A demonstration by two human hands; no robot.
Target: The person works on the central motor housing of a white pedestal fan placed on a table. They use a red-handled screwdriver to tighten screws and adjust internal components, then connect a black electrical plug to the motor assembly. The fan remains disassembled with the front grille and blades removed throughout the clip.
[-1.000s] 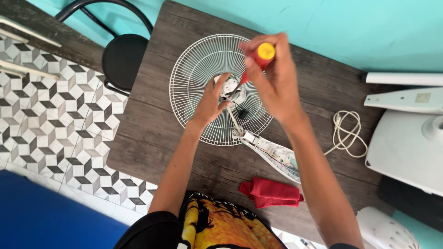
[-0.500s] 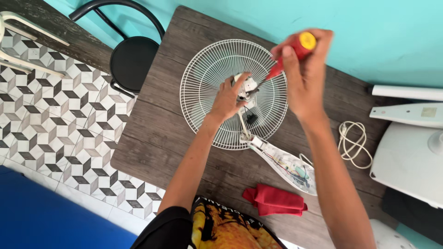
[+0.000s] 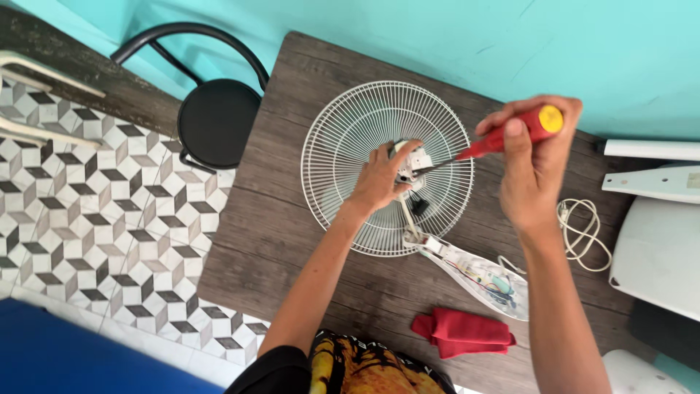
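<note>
A round white wire fan grille (image 3: 343, 138) lies flat on a dark wooden table (image 3: 292, 219). At its centre sits the small fan motor (image 3: 413, 164), and my left hand (image 3: 380, 179) grips it from the left. My right hand (image 3: 536, 168) holds a screwdriver (image 3: 510, 136) with a red handle and yellow end cap; its metal tip points left into the motor. A white opened fan housing (image 3: 481, 277) with coloured wires inside stretches from the grille toward the lower right.
A folded red cloth (image 3: 463, 332) lies near the table's front edge. A coiled white cord (image 3: 583, 230) and white plastic fan parts (image 3: 656, 248) are at the right. A black round stool (image 3: 216, 120) stands left of the table on patterned tile floor. A turquoise wall runs behind.
My view has drifted, so the table sits further right in frame. My right hand with the screwdriver has swung out to the right and lowered, the shaft now lying flatter toward the motor.
</note>
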